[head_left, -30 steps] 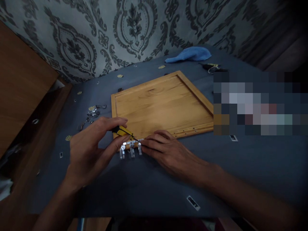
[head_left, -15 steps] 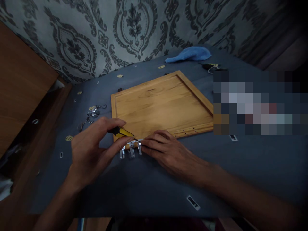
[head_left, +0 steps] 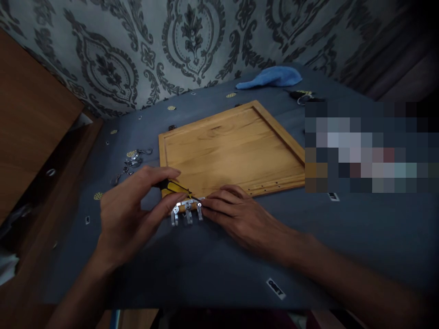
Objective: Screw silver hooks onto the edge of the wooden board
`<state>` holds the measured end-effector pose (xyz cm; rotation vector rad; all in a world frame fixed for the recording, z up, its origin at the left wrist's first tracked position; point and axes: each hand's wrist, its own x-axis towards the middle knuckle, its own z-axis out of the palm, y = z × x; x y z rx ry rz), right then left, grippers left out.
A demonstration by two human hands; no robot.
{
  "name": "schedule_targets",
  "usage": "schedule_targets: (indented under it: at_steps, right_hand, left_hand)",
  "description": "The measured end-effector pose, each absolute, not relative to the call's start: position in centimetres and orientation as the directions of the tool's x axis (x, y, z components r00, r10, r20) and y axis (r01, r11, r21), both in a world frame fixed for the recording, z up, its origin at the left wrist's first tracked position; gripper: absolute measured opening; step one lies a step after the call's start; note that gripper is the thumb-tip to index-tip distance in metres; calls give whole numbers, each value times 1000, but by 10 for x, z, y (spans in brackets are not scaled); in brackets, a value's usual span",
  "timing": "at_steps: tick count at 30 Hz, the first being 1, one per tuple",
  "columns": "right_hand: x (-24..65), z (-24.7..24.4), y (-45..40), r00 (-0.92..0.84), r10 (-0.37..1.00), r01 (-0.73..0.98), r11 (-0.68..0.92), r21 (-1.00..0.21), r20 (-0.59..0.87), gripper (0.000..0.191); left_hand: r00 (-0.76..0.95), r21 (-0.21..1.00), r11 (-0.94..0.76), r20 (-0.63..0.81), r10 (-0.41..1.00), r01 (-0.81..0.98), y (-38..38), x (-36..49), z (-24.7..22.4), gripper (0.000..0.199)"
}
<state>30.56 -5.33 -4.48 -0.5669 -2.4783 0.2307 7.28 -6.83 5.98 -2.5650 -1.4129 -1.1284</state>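
My left hand [head_left: 126, 219] pinches a yellow-and-black screwdriver [head_left: 174, 187] between thumb and fingers. Its thin shaft points down and right to the front edge of a wooden board [head_left: 216, 151] with a raised frame. Along that edge, near the left corner, several silver metal hooks [head_left: 188, 212] sit in a row, with screw heads showing on them. My right hand [head_left: 240, 212] lies over the front edge just right of the hooks, its fingers pressed together beside the screwdriver tip. What those fingertips hold is hidden. Small dark holes [head_left: 262, 186] mark the edge farther right.
Loose metal hooks [head_left: 133, 162] lie left of the board on the dark patterned cloth [head_left: 206, 269]. A blue cloth [head_left: 274, 76] rests by the wall, with a dark object with a ring [head_left: 303, 98] near it. A wooden cabinet [head_left: 30, 109] stands at the left. Pixelation covers an area at the right.
The yellow screwdriver handle has turned slightly and tilts a little differently in my left fingers. My right hand and the board stay in place.
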Motion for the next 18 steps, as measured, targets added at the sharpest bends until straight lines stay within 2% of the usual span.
schedule_targets:
  at_steps: [3,18]
  right_hand:
    - [306,-45,-53,-751,448,347,893,-287,485,31]
    - [306,-45,-54,-744,439,350,898,-267,504,28]
  left_hand:
    - [299,344,-571,593,748,745,-70,70,62,21]
    - [329,401,-568,524,785,719,-72,70,62,20]
